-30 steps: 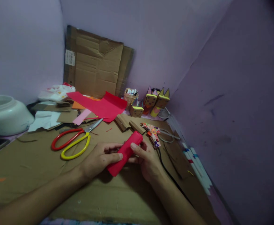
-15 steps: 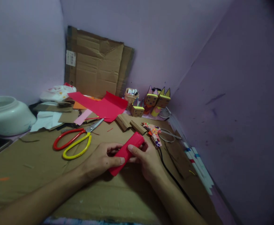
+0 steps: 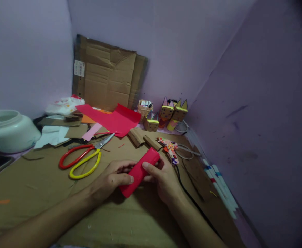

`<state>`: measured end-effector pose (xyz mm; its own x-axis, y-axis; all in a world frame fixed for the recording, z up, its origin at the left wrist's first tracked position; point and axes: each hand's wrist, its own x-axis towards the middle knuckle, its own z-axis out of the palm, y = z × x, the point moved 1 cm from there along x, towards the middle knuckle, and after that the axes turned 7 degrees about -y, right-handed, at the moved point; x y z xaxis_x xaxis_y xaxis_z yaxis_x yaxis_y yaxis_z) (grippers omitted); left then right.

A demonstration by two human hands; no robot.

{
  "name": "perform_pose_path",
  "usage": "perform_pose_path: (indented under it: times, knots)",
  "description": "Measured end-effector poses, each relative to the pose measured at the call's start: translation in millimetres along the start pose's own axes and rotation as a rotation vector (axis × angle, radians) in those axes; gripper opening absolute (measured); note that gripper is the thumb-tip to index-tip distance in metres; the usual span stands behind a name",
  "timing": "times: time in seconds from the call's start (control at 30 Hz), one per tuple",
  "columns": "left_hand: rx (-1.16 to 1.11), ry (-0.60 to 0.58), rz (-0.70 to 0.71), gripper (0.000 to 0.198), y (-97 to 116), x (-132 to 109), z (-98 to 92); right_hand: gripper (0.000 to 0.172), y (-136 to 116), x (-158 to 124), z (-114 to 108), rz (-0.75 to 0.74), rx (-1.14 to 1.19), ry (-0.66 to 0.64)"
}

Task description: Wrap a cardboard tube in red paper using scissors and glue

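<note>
A red paper-covered tube is held slantwise above the cardboard sheet, its upper end pointing away to the right. My left hand grips its lower left side, thumb on top and fingers curled beneath. On its upper right side, my right hand presses its thumb on the paper while the fingers wrap behind. Scissors with one red and one yellow handle lie spread to the left. Just past my right hand rests a glue gun covered in a flowery pattern, with a black cord trailing toward me.
Behind the scissors lie red paper, a pink strip and cardboard scraps. Folded cardboard pieces sit beyond the tube. Cat-eared cardboard figures and a pen cup stand at the back. Markers line the right edge; a white pot is left.
The whole view has shifted slightly, with things appearing a little lower. The tube has turned slightly in my hands, and my left thumb has slid a little toward its left edge.
</note>
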<state>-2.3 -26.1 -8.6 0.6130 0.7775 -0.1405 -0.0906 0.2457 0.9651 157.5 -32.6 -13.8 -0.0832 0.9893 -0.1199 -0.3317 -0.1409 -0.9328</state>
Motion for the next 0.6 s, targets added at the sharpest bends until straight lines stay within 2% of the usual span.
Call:
perform_pose_path:
  times: [0.2,0.33,0.47,0.6]
  knots:
    - [-0.005,-0.006,0.007,0.044,-2.8,1.8,-0.4,0.045,-2.9,-0.9,1.5,0.005,0.026,0.000]
    - [0.127,0.048,-0.008,0.047,-1.5,1.7,4.7,0.047,-0.9,-2.2,3.1,-0.006,-0.064,-0.001]
    - [0.192,0.095,-0.018,0.039,0.3,0.8,5.9,0.047,0.8,-2.5,4.2,-0.021,-0.086,-0.006]
    - [0.132,0.029,-0.028,0.042,-0.3,-0.3,1.4,0.046,1.0,-0.7,2.5,0.001,-0.037,-0.030]
